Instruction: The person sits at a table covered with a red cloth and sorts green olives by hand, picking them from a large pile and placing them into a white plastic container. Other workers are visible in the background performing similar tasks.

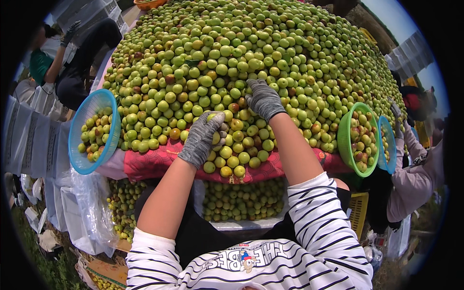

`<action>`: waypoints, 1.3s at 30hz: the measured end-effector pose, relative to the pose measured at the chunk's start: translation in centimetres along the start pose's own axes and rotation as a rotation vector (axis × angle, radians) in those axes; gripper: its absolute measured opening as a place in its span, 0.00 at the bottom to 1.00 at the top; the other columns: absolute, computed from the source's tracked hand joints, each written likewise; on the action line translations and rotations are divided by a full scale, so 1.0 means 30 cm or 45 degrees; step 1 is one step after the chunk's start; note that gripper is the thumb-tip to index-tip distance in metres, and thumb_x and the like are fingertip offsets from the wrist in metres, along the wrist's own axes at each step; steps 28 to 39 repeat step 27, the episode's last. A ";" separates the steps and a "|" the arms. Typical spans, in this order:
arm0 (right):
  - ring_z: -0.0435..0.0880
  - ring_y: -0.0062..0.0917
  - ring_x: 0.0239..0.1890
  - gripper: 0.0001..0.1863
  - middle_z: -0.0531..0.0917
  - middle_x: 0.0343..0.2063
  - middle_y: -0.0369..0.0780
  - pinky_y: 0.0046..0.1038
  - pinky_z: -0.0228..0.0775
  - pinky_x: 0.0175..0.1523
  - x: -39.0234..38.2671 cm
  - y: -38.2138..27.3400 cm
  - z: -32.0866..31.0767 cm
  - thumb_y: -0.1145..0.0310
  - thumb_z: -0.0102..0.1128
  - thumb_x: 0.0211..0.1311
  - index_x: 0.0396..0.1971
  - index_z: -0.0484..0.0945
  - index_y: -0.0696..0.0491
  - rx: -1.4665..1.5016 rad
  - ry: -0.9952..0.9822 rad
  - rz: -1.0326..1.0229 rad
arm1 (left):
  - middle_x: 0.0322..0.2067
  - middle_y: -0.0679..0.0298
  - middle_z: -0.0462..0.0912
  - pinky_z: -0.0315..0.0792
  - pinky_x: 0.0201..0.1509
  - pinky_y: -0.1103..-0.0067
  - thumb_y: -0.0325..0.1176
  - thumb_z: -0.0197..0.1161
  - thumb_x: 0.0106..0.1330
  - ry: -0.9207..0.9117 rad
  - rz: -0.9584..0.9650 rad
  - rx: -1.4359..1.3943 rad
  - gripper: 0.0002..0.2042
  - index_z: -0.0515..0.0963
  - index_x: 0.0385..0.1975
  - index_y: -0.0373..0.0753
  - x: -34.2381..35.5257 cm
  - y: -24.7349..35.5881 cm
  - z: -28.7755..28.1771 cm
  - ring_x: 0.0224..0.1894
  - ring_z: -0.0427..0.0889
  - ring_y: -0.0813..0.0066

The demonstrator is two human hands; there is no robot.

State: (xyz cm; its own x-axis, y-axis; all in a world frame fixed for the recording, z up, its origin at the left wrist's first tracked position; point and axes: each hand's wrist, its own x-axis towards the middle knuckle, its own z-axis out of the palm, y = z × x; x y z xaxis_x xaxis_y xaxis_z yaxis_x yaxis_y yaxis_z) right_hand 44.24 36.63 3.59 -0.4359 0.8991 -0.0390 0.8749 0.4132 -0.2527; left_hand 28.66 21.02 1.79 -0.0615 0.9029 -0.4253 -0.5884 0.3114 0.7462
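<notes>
A large heap of green jujubes (pixel 193 58), some with reddish-brown patches, covers the table in front of me. Both my hands wear grey knitted gloves. My left hand (pixel 202 137) is at the near edge of the heap, its fingers curled round a jujube that shows partly at the fingertips. Farther in and to the right, my right hand (pixel 265 99) reaches down onto the fruit with bent fingers. Whatever lies under those fingers is hidden from view.
A blue basket (pixel 116 130) of jujubes stands at the left, a green basket (pixel 344 137) at the right, with another blue basket (pixel 390 159) beyond it. Red cloth (pixel 150 162) edges the table. Below sits a crate of jujubes (pixel 244 200). People work at both sides.
</notes>
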 end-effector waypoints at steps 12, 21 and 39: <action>0.78 0.41 0.53 0.24 0.77 0.49 0.49 0.40 0.71 0.58 0.032 -0.024 -0.035 0.55 0.55 0.66 0.57 0.70 0.51 0.236 0.185 -0.277 | 0.46 0.60 0.78 0.78 0.34 0.80 0.49 0.65 0.60 -0.137 -0.062 -0.301 0.25 0.74 0.54 0.44 0.046 0.051 0.009 0.43 0.81 0.67; 0.79 0.40 0.53 0.29 0.80 0.47 0.50 0.38 0.71 0.58 0.000 -0.025 -0.003 0.48 0.59 0.62 0.55 0.71 0.54 0.411 -0.135 -0.070 | 0.50 0.56 0.76 0.78 0.30 0.81 0.50 0.64 0.61 0.031 -0.066 -0.239 0.26 0.72 0.52 0.40 0.049 0.055 0.014 0.45 0.82 0.65; 0.82 0.33 0.49 0.25 0.83 0.44 0.47 0.32 0.72 0.57 0.068 -0.121 -0.082 0.47 0.52 0.68 0.51 0.78 0.53 0.661 -0.237 -0.197 | 0.51 0.60 0.76 0.80 0.29 0.77 0.46 0.63 0.60 -0.204 -0.084 -0.395 0.35 0.60 0.68 0.51 0.064 0.048 -0.048 0.39 0.83 0.65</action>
